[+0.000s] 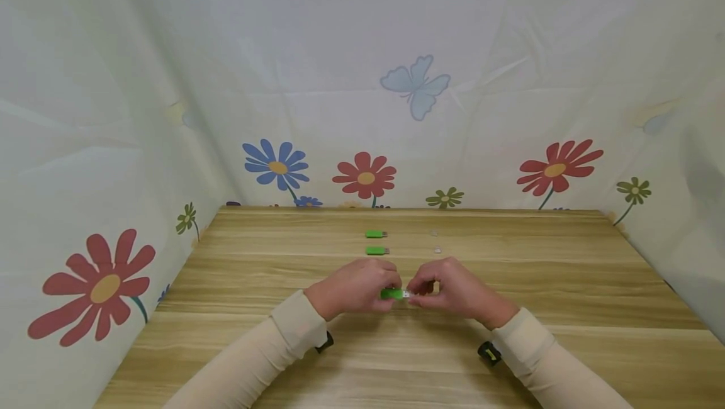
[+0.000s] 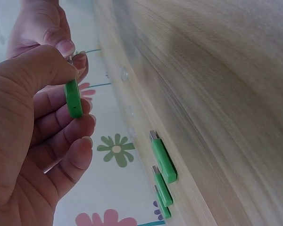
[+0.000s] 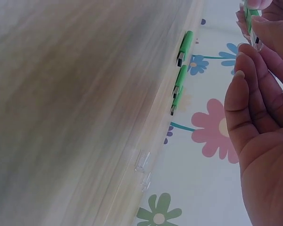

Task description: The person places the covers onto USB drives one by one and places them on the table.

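Note:
Between the thumb and fingers of my left hand (image 1: 359, 286) is a green USB stick (image 1: 391, 294), its metal connector pointing right. My right hand (image 1: 455, 289) pinches a small clear cap (image 3: 257, 44) at the connector end. The cap seems to sit around the connector, though how far on it is cannot be made out. Both hands are just above the wooden table, fingertips almost meeting. Beyond them lie more green USB sticks (image 1: 377, 250), uncapped and with connectors bare; the left wrist view shows another stick (image 2: 164, 160) nearer, hidden in the head view.
Small clear caps (image 1: 437, 250) lie in a column on the table (image 1: 255, 258), right of the sticks. A white curtain (image 1: 317, 82) printed with flowers and a butterfly surrounds the table's back and sides. Dark wrist devices (image 1: 489, 353) show beneath the sleeves.

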The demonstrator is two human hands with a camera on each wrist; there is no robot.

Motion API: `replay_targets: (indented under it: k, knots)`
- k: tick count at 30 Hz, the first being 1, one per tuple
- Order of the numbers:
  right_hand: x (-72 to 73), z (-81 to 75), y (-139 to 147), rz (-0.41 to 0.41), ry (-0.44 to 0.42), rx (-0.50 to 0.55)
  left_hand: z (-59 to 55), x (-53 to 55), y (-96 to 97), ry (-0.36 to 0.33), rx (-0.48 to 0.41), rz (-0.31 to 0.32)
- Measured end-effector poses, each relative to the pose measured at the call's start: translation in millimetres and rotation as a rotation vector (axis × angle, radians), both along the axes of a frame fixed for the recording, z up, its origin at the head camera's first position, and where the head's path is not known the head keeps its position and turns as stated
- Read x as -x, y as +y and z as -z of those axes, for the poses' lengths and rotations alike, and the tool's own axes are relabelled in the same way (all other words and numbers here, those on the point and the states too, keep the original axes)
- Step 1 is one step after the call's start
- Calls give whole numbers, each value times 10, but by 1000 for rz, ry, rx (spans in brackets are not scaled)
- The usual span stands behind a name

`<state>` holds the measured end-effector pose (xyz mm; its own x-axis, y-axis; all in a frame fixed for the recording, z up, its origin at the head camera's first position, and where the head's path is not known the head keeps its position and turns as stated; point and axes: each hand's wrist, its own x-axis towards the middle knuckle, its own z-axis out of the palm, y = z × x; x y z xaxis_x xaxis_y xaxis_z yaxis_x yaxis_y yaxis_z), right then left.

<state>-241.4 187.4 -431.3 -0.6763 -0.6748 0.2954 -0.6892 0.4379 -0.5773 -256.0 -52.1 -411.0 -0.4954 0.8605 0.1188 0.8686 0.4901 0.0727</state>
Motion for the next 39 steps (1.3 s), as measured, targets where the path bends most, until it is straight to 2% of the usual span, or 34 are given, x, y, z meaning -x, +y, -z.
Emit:
replay_targets:
  k: [17, 28, 39]
  knots:
    - [0, 16, -23, 9, -13, 7, 11, -4, -7, 6, -3, 8]
    - [10, 33, -40, -3, 6, 16, 29, 7, 1, -1, -5, 7]
    - [4, 32, -54, 1, 22, 18, 36, 12, 14, 16, -12, 31]
